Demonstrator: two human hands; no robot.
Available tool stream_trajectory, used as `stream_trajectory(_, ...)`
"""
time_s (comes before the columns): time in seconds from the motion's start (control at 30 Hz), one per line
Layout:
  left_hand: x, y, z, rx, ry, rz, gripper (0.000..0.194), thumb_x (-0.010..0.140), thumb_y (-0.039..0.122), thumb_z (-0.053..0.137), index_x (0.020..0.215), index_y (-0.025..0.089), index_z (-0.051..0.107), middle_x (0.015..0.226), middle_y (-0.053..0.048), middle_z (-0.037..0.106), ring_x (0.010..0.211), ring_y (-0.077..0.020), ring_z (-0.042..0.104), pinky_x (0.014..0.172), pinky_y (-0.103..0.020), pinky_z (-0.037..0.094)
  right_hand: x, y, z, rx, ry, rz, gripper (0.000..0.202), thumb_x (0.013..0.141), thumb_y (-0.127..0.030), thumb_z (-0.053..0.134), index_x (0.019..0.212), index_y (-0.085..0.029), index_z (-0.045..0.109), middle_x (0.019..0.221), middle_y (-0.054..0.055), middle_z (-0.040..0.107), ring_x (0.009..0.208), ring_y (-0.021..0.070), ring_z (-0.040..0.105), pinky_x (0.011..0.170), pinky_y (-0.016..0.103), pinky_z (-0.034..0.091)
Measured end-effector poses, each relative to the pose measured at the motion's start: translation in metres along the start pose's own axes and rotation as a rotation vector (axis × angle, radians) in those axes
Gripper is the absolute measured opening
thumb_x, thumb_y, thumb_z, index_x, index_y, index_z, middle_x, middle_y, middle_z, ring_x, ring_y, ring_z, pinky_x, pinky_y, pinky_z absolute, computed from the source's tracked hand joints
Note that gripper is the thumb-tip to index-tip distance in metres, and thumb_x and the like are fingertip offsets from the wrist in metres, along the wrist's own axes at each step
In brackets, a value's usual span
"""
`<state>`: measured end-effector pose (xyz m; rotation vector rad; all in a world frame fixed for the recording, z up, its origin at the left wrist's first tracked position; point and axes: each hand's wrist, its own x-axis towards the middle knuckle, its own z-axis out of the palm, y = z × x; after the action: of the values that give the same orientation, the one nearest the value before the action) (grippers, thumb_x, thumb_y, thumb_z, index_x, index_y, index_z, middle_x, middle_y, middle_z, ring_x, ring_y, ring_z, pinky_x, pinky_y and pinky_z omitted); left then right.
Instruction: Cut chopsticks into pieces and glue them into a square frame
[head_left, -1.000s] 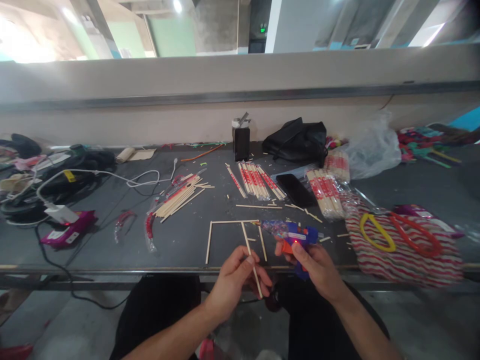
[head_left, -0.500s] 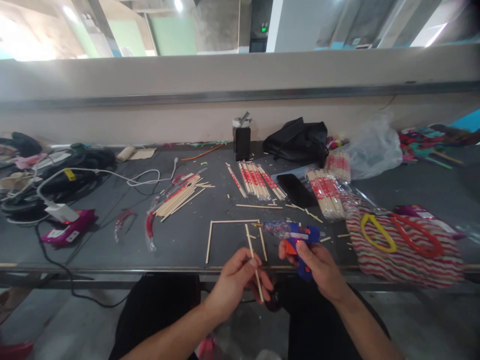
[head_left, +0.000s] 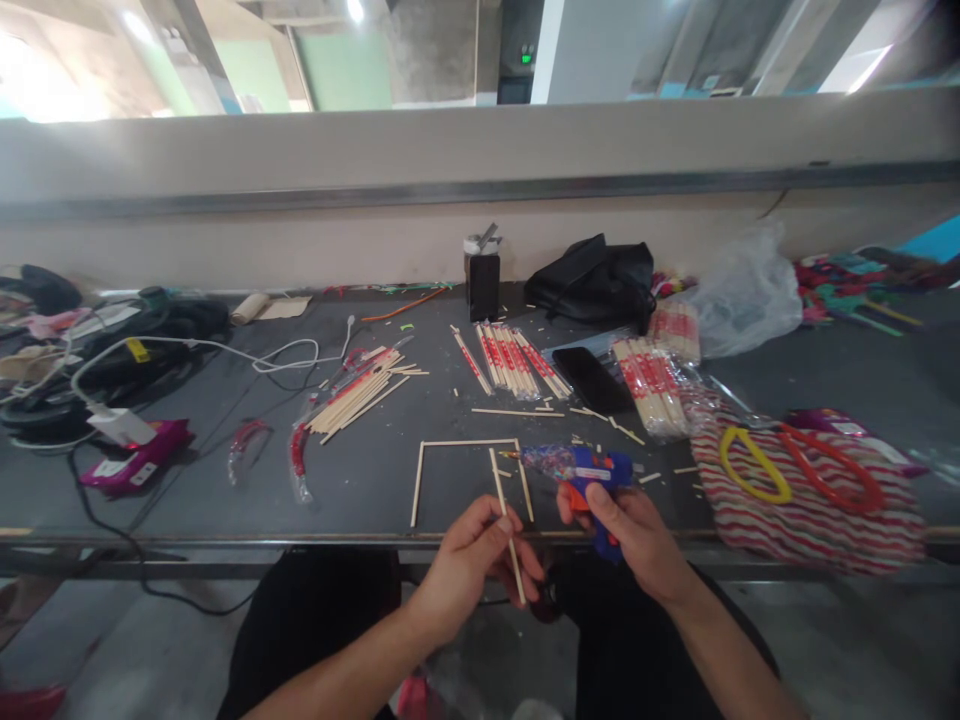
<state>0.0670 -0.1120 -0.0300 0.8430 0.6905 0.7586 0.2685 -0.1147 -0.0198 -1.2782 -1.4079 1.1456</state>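
Observation:
Between the thumb and fingers of my left hand (head_left: 484, 548) is a thin wooden chopstick (head_left: 497, 482), tilted with its upper end over the table edge. My right hand (head_left: 637, 530) grips a blue glue gun (head_left: 600, 470) with an orange trigger. Its nozzle points left, close to the upper end of that chopstick; whether they touch I cannot tell. Behind the hands, a three-sided frame of sticks (head_left: 469, 442) lies on the dark table (head_left: 352, 510), its open side towards me. The gun's nozzle passes over the frame's right side.
Loose chopsticks (head_left: 360, 400) lie left, wrapped chopsticks (head_left: 506, 360) at the centre back. A phone (head_left: 592, 378) and striped cloth (head_left: 810, 510) with yellow-handled and red-handled scissors (head_left: 754, 470) are right. A purple power strip (head_left: 139, 460) with cables sits far left.
The glue gun has moved slightly left, bringing its nozzle nearer to the upper end of the held chopstick. My left hand has hardly moved.

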Motion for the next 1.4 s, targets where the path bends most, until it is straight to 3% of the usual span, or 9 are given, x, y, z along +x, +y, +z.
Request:
stream_trajectory(0.7, 0.0, 0.0, -0.001, 0.042, -0.026, -0.002, 0.026, 0.086, 0.042, 0.052, 0.087, 0.017, 0.046, 0.066, -0.004, 0.065, 0.053, -0.0147, 0.061, 0.047, -0.023, 0.045, -0.001, -0.004, 0.004, 0.147, 0.03, 0.022, 0.041, 0.088, -0.054, 0.048, 0.075, -0.017, 0.059, 0.062, 0.001, 0.052, 0.056, 0.0126, 0.043, 0.054, 0.027, 0.033)
stream_trajectory(0.87, -0.002, 0.008, -0.006, 0.333, 0.05, 0.08, 0.029, 0.086, 0.044, 0.051, 0.087, 0.015, 0.053, 0.055, 0.003, 0.054, 0.046, -0.0087, 0.049, 0.046, -0.02, 0.038, -0.002, -0.003, 0.001, 0.321, 0.054, 0.043, 0.04, 0.084, -0.055, 0.053, 0.075, -0.016, 0.06, 0.062, 0.001, 0.051, 0.055, 0.0117, 0.039, 0.051, 0.026, 0.03)
stream_trajectory(1.13, -0.015, 0.041, -0.019, 0.666, 0.134, 0.188, 0.031, 0.093, 0.039, 0.043, 0.099, 0.014, 0.061, 0.053, 0.006, 0.043, 0.046, -0.0066, 0.039, 0.045, -0.019, 0.03, -0.003, 0.001, -0.008, 0.445, 0.063, 0.0, 0.041, 0.086, -0.054, 0.051, 0.079, -0.015, 0.062, 0.059, 0.001, 0.049, 0.054, 0.0125, 0.039, 0.052, 0.028, 0.027)
stream_trajectory(1.4, -0.014, 0.06, -0.038, 1.223, 0.179, 0.592, 0.024, 0.093, 0.023, 0.044, 0.108, 0.02, 0.062, 0.08, -0.002, 0.063, 0.07, -0.012, 0.056, 0.065, -0.022, 0.042, -0.005, 0.0, -0.008, 0.49, 0.065, -0.033, 0.038, 0.085, -0.053, 0.053, 0.078, -0.017, 0.061, 0.061, 0.003, 0.052, 0.058, 0.0156, 0.043, 0.057, 0.031, 0.031)
